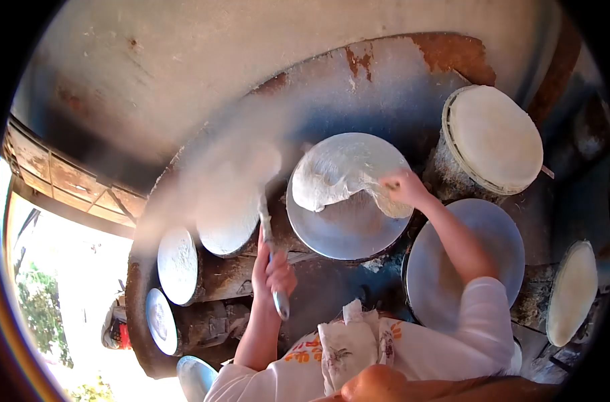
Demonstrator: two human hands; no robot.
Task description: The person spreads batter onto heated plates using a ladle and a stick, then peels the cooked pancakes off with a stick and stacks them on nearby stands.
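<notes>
My left hand (273,273) is wrapped round the handle of a long-handled tool (266,224). The tool points away from me, and its pale, rounded head is blurred in steam. My right hand (401,187) pinches the edge of a thin white crepe-like sheet (325,182) over a round metal griddle (345,238). Folded and wrinkled, the sheet lies across the griddle's far left, with a flap stretched up to my fingers. Bare grey metal shows on the near side.
Left of the griddle, round plates (177,265) with white layers curve towards me, partly under steam (204,161). A bare round plate (466,231) lies beneath my right forearm. Behind it stands a bucket (496,141) with a pale, flat top. Another pale disc (573,293) is far right.
</notes>
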